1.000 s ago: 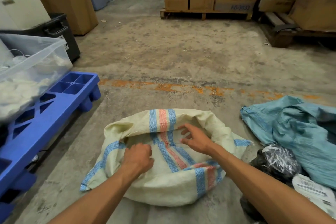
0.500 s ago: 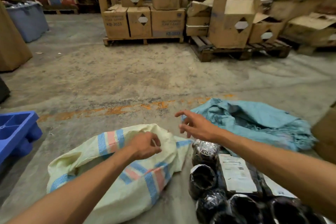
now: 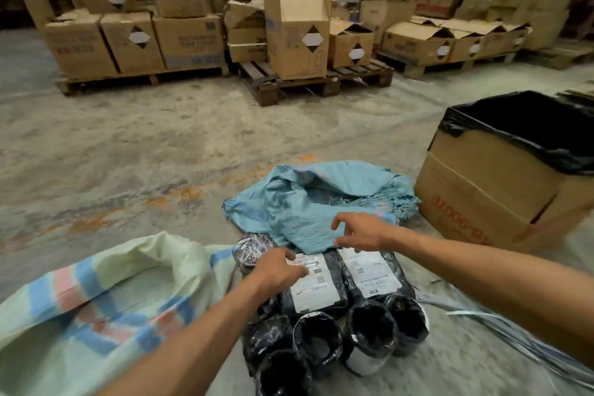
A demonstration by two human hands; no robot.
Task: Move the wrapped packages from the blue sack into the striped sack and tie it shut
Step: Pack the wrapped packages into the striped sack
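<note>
Left hand (image 3: 276, 268), fingers loosely bent, rests on the white label of a black plastic-wrapped package (image 3: 313, 283); no clear grasp. Right hand (image 3: 361, 233) hovers with fingers spread, holding nothing, above the crumpled blue woven sack (image 3: 299, 206). More wrapped rolls cluster near, partly hidden by the forearm. Cream striped woven sack (image 3: 106, 292) lies left, its contents unseen. Black-lined cardboard box (image 3: 501, 190) stands right.

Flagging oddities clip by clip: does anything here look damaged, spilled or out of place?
Mostly tidy. The blue sack has a frayed edge with loose threads on its right side, and loose strapping strips lie scattered on the floor right of the wrapped packages. Several cardboard boxes behind have torn, sagging flaps.
</note>
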